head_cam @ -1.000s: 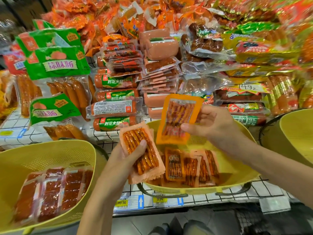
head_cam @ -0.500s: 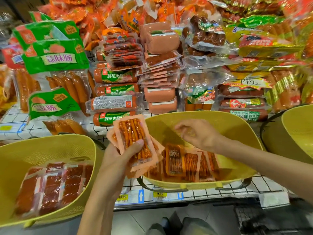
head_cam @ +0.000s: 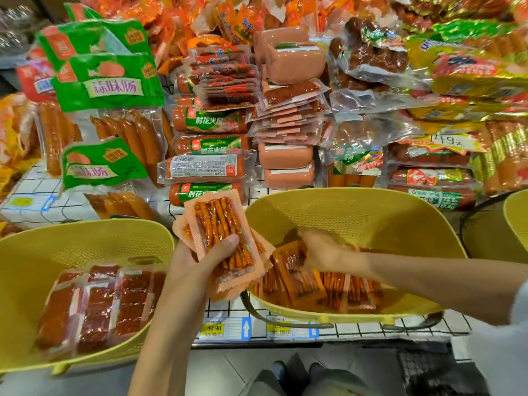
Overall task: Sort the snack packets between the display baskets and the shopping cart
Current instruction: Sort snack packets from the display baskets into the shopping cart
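Observation:
My left hand (head_cam: 197, 262) grips a small stack of pale-orange snack packets (head_cam: 221, 227) with spicy sticks showing through, held between the two yellow baskets. My right hand (head_cam: 323, 250) reaches down into the middle yellow basket (head_cam: 357, 212) and its fingers curl on an orange packet (head_cam: 297, 277) lying among several similar packets on the basket floor. The left yellow basket (head_cam: 57, 247) holds several dark-red packets (head_cam: 94, 304).
Piles of sausage and ham packs fill the shelf behind the baskets, with green-labelled packs (head_cam: 105, 78) at the left. A third yellow basket (head_cam: 517, 215) shows at the right edge. Price tags (head_cam: 223, 328) line the shelf front. The black mesh of a cart (head_cam: 428, 370) sits at the lower right.
My right hand passed the orange-edged packet onto the stack in my left hand, then dropped into the middle basket onto another packet. The left hand's stack has grown.

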The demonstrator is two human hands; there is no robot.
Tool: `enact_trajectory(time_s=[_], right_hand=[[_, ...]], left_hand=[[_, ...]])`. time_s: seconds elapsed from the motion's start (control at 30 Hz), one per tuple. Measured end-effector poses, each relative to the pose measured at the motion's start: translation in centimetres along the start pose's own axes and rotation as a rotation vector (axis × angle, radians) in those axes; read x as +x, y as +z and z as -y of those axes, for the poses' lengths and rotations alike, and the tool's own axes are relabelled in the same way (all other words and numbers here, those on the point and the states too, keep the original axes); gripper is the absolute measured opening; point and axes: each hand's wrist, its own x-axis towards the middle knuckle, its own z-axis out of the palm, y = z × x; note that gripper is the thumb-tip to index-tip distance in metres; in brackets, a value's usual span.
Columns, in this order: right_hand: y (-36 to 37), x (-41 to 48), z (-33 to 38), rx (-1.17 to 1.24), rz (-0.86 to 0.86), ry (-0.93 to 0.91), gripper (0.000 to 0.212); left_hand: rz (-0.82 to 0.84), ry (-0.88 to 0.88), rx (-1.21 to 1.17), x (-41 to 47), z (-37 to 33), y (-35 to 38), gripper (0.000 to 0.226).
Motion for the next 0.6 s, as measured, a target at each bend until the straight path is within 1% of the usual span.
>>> enact_trajectory(time_s=[0.03, 0.1, 0.17, 0.2, 0.23, 0.3, 0.33, 0.37, 0.4, 0.43, 0.47, 0.5, 0.53, 0.6], right_hand=[[-0.3, -0.1, 0.0, 0.072, -0.023, -0.015, 0.025], [-1.5, -1.4, 0.3, 0.287, -0.126, -0.067, 0.016], [-3.4, -3.3, 0.9, 0.529, -0.287, -0.195, 0.023], [-4.2, -4.7, 1.2, 0.629, -0.400, -0.282, 0.027], [-4.7, -5.9, 1.4, 0.630, -0.558, -0.398, 0.029], [-5.1, -8.3, 2.5, 0.382, -0.921, -0.620, 0.029], [-5.0, -8.9, 3.1, 0.277, -1.020, -0.745, 0.026], [-4.4, -9.1, 3.4, 0.215, -1.052, -0.873, 0.021], [-3.7, -9.0, 3.7, 0.182, -1.046, -0.975, 0.016], [-3.0, -8.8, 3.7, 0.128, -1.041, -1.040, 0.014], [-2.4, -8.6, 3.7, 0.064, -1.038, -1.061, 0.012], [-1.9, -8.4, 3.4, -0.012, -1.030, -1.044, 0.011], [-1.7, -8.2, 3.2, -0.061, -1.023, -1.021, 0.013], [-1.3, -8.4, 2.9, -0.053, -0.998, -1.004, 0.017]], left_hand=[[-0.005, -0.002, 0.002, 0.0, -0.1, -0.1, 0.050], [-0.012, -0.012, 0.001, -0.2, -0.4, -0.3, 0.049], [0.004, -0.016, 0.025, -0.3, -0.7, -0.3, 0.048], [0.022, -0.015, 0.045, -0.4, -1.0, -0.2, 0.049], [0.042, -0.013, 0.067, -0.4, -1.1, 0.1, 0.050], [0.089, -0.012, 0.113, -0.4, -1.3, 0.8, 0.052], [0.113, -0.021, 0.108, -0.5, -1.4, 1.3, 0.051], [0.131, -0.040, 0.087, -0.7, -1.5, 1.8, 0.050], [0.162, -0.054, 0.071, -0.6, -1.6, 2.2, 0.049], [0.196, -0.069, 0.056, -0.8, -1.5, 2.4, 0.047], [0.218, -0.086, 0.042, -0.6, -1.7, 3.0, 0.046], [0.229, -0.101, 0.005, -0.5, -1.9, 3.3, 0.046], [0.241, -0.124, -0.046, -0.3, -2.1, 3.5, 0.052], [0.247, -0.177, -0.147, 0.1, -2.4, 4.0, 0.079]])
